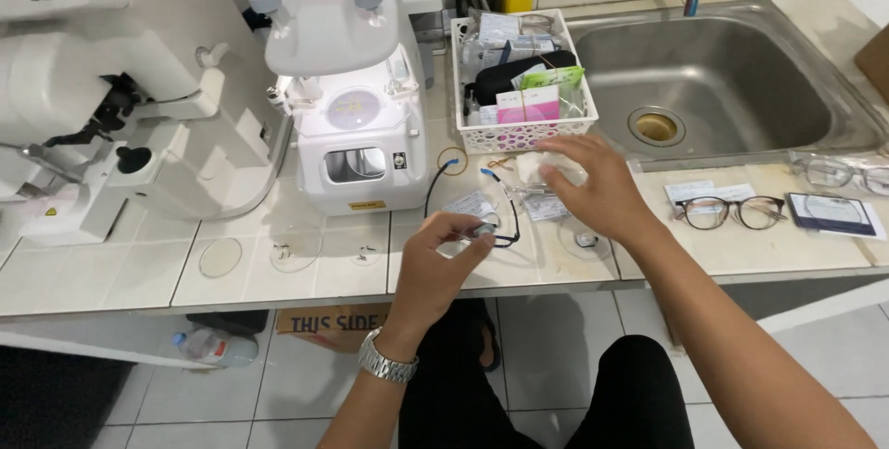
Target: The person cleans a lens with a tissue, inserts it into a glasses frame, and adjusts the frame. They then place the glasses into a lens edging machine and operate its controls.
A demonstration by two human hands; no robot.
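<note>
My left hand [443,259], with a metal watch on the wrist, pinches a pair of dark-framed glasses [500,218] by the front, above the tiled counter's edge. One temple with a blue tip points away toward the back. My right hand [597,185] hovers palm down just right of it, its fingers closed on a white cloth [542,168] in front of the white basket. A loose round lens [585,239] lies on the counter under my right wrist.
A white lens machine [347,97] stands at the back left, with a larger white device [102,106] beside it. White basket [519,79] with packets, steel sink [713,79], brown round glasses [730,211], a card [832,212], loose lenses [220,257]. A bottle [213,347] and box lie below.
</note>
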